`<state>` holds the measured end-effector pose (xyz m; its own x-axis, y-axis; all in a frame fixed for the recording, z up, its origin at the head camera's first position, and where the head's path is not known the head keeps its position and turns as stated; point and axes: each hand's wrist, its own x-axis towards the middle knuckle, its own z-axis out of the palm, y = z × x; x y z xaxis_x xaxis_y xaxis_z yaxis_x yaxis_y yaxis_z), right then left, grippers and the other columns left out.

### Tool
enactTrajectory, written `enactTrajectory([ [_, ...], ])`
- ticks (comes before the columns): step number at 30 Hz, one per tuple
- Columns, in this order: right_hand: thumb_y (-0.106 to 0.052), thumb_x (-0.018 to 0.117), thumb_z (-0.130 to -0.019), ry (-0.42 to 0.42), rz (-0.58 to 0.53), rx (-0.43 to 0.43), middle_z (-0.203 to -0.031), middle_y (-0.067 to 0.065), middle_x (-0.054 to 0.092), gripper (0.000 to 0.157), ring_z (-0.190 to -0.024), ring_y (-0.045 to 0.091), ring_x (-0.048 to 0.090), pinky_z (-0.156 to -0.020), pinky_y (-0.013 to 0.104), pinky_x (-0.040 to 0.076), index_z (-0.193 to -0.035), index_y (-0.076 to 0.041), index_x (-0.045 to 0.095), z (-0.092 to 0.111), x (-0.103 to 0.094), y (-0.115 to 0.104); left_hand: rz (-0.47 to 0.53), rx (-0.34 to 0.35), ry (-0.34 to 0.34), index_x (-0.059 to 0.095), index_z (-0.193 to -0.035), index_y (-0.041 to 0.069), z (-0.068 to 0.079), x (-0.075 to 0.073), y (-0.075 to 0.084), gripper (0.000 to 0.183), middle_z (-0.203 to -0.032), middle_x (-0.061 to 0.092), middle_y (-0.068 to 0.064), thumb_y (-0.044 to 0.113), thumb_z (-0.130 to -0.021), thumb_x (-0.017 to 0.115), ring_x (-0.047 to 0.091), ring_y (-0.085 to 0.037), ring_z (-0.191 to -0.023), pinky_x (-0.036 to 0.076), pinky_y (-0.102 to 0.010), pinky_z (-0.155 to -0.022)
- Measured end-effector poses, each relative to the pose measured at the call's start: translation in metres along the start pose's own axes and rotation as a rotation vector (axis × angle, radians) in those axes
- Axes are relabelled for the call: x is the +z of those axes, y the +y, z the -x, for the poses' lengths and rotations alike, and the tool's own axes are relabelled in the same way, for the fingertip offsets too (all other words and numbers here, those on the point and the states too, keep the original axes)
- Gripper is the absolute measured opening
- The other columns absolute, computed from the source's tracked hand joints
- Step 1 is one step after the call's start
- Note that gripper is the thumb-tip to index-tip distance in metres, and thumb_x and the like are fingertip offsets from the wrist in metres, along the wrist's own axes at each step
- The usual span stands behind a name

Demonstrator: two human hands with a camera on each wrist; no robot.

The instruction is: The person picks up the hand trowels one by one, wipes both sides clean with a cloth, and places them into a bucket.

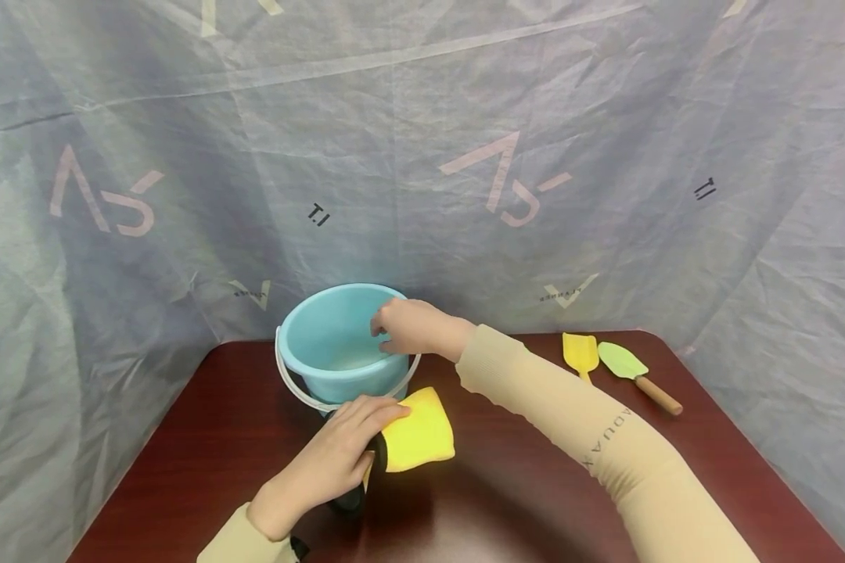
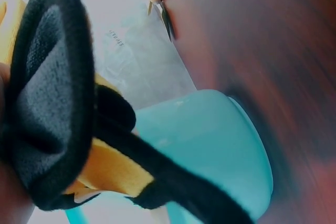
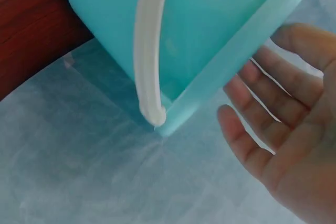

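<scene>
My left hand [image 1: 331, 450] grips a soft yellow and black cloth item [image 1: 422, 434], thumb below and fingers on top, in front of the bucket. Close up in the left wrist view, the cloth item [image 2: 52, 93] shows a dark grey fuzzy oval edged in black and a black strap; its exact kind I cannot tell. My right hand [image 1: 418, 327] is at the right rim of the light blue bucket [image 1: 355, 375], holding nothing. The right wrist view shows its fingers [image 3: 247, 145] spread and loosely bent beside the bucket rim [image 3: 236, 56].
A white handle [image 3: 149, 45] hangs down the bucket's side. At the right back of the dark red table [image 1: 535, 500] lie a yellow toy shovel [image 1: 580, 353] and a green trowel with a wooden handle [image 1: 658, 394]. A grey printed sheet [image 1: 394, 156] hangs behind.
</scene>
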<state>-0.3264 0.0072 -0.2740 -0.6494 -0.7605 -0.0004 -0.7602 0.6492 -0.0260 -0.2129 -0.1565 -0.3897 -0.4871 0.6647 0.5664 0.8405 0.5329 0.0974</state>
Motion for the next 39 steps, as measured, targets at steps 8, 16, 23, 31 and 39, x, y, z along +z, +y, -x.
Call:
enactTrajectory([
  [8, -0.02, 0.069, -0.084, 0.171, 0.029, 0.009, -0.108, 0.002, 0.066, 0.029, -0.095, 0.017, 0.063, -0.082, 0.03, 0.052, -0.112, -0.013, 0.068, 0.039, -0.004, 0.009, -0.011, -0.015, 0.045, 0.048, -0.133, 0.018, 0.005, -0.005, -0.003, 0.081, -0.128, 0.052, 0.003, -0.016, -0.059, 0.049, 0.051, -0.016, -0.113, 0.042, -0.039, -0.093],
  [16, -0.023, 0.072, -0.082, 0.34, 0.046, 0.11, -0.108, 0.005, 0.065, 0.034, -0.1, 0.025, 0.06, -0.082, 0.04, 0.051, -0.112, -0.01, 0.067, 0.08, 0.01, 0.035, -0.037, -0.006, 0.107, 0.051, -0.132, 0.018, 0.011, -0.008, -0.004, 0.074, -0.125, 0.053, 0.005, -0.012, -0.065, 0.043, 0.051, -0.014, -0.112, 0.037, -0.032, -0.097],
  [23, -0.033, 0.071, -0.082, 0.342, 0.044, 0.264, -0.119, 0.008, 0.06, 0.048, -0.109, 0.029, 0.055, -0.084, 0.048, 0.047, -0.122, -0.01, 0.061, 0.114, 0.032, 0.064, -0.04, -0.018, 0.102, 0.051, -0.132, 0.017, 0.013, -0.01, -0.004, 0.069, -0.125, 0.053, 0.004, -0.008, -0.069, 0.042, 0.05, -0.014, -0.112, 0.037, -0.031, -0.095],
  [31, -0.035, 0.07, -0.081, 0.321, 0.015, 0.415, -0.119, 0.011, 0.06, 0.053, -0.107, 0.033, 0.053, -0.079, 0.049, 0.043, -0.125, -0.008, 0.059, 0.146, 0.064, 0.086, -0.031, -0.056, 0.079, 0.05, -0.133, 0.018, 0.015, -0.015, -0.004, 0.067, -0.126, 0.054, 0.003, -0.008, -0.072, 0.043, 0.05, -0.016, -0.113, 0.038, -0.033, -0.095],
  [39, -0.033, 0.071, -0.081, 0.31, -0.016, 0.505, -0.119, 0.016, 0.06, 0.054, -0.106, 0.037, 0.055, -0.078, 0.054, 0.045, -0.124, -0.004, 0.057, 0.163, 0.104, 0.11, -0.036, -0.047, 0.113, 0.051, -0.132, 0.017, 0.019, -0.016, -0.005, 0.059, -0.125, 0.053, 0.004, 0.001, -0.08, 0.029, 0.05, -0.014, -0.112, 0.037, -0.031, -0.093],
])
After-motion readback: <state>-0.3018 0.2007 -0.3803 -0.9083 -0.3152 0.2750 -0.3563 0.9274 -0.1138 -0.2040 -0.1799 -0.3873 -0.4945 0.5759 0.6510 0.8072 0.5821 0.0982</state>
